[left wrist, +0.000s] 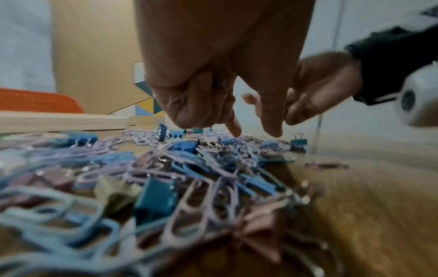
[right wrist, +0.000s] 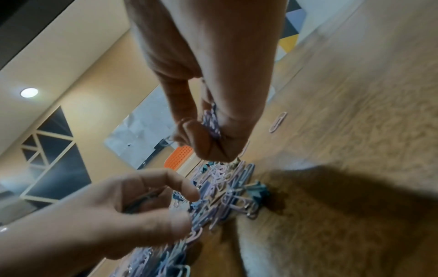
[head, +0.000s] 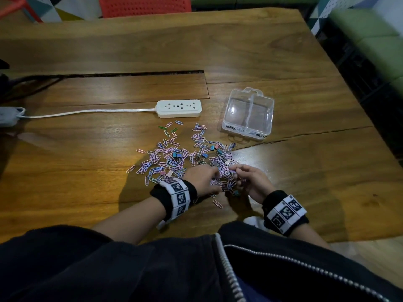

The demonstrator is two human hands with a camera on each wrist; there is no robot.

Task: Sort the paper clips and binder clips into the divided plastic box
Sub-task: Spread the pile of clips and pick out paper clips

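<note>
Both my hands are down in the clip pile.
My right hand pinches several paper clips; my left hand curls, grip unclear. The plastic box sits beyond them.

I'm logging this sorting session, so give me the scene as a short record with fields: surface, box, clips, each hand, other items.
surface: wooden table
box: clear divided plastic box, lid shut, both compartments look empty, beyond the pile to its right
clips: paper clips and binder clips mixed in one loose pile on the table
left hand: left hand down in the pile's near edge, fingers curled; a few clips seem to lie in its palm
right hand: right hand pinches a bunch of paper clips
other items: white power strip behind the pile; red chair at the far edge
</note>
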